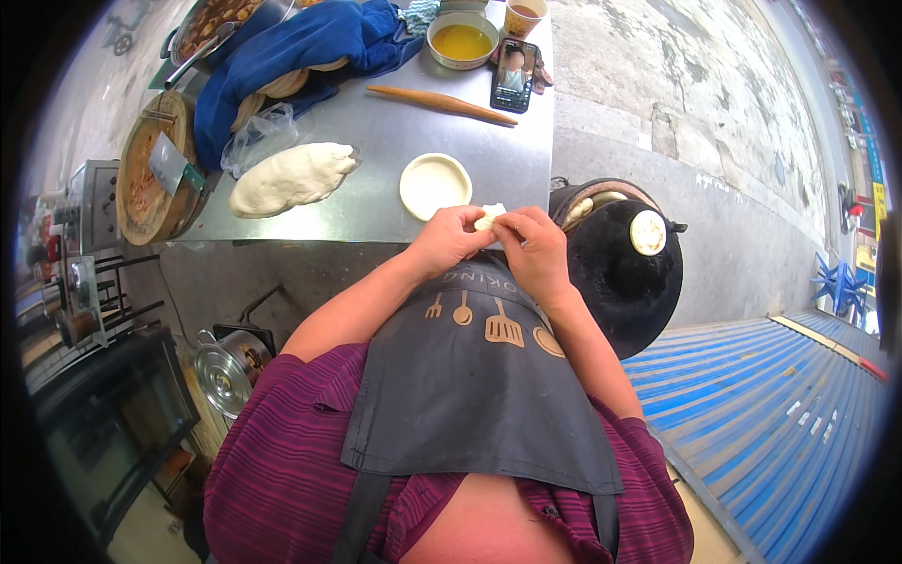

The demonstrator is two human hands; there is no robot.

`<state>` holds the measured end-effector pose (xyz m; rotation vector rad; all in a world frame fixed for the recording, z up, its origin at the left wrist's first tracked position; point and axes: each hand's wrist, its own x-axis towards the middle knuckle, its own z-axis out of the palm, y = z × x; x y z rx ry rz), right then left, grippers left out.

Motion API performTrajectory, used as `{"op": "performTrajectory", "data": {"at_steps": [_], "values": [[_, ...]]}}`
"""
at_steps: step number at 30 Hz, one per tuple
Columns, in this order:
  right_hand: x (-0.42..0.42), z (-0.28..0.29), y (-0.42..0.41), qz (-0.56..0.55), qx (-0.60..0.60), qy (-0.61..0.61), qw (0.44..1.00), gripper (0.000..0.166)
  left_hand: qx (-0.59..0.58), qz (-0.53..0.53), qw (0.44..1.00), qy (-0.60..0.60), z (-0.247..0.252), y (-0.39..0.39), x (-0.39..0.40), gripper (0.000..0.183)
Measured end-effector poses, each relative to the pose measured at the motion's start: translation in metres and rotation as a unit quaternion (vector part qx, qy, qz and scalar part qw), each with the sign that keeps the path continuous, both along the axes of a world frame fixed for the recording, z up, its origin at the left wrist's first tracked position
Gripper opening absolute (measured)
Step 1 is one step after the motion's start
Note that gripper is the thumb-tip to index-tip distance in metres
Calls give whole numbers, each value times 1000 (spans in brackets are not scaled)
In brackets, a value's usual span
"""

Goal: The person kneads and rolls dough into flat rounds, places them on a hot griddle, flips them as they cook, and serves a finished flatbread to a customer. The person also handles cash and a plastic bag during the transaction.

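Between the fingertips of my left hand (pixel 451 236) and my right hand (pixel 532 243) is a small torn piece of pale dough or bread (pixel 489 216). Both hands pinch it just above the table's front edge. Close beyond my left hand lies a round, flat dough disc (pixel 435 186) with a raised rim. A large oblong lump of dough (pixel 294 180) rests further left on the metal table (pixel 384 144). Past the disc, a tapered wooden rolling pin (pixel 442 106) lies slantwise.
At the back stand a bowl of yellow liquid (pixel 461 42), a paper cup (pixel 523 20) and a phone (pixel 515 75). A blue cloth (pixel 296 53) partly covers dough rounds. Left, a cleaver (pixel 169 163) lies on a chopping block (pixel 151 204). Right, a black griddle (pixel 613 282) bears a flatbread (pixel 647 233).
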<state>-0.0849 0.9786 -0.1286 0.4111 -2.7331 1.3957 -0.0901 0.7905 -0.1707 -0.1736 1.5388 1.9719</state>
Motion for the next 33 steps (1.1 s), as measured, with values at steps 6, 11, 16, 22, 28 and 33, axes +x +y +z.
{"op": "performTrajectory", "data": {"at_steps": [6,11,16,22,28,33], "values": [[0,-7,-1,20,45,4,999,5,-34,4,999,28,12,5,3,27],[3,-9,-6,-77,-21,-21,997,4,-74,-6,996,49,10,2,2,27],[2,-8,1,-42,-25,-14,999,7,-58,12,997,43,6,0,4,27],[4,-12,-4,-9,11,-6,1000,9,-48,19,996,79,2,5,7,24],[4,-21,0,12,63,21,998,10,-160,-24,968,189,-8,5,10,24],[7,-24,9,-170,-146,-133,965,12,-55,16,997,48,1,0,3,20]]}}
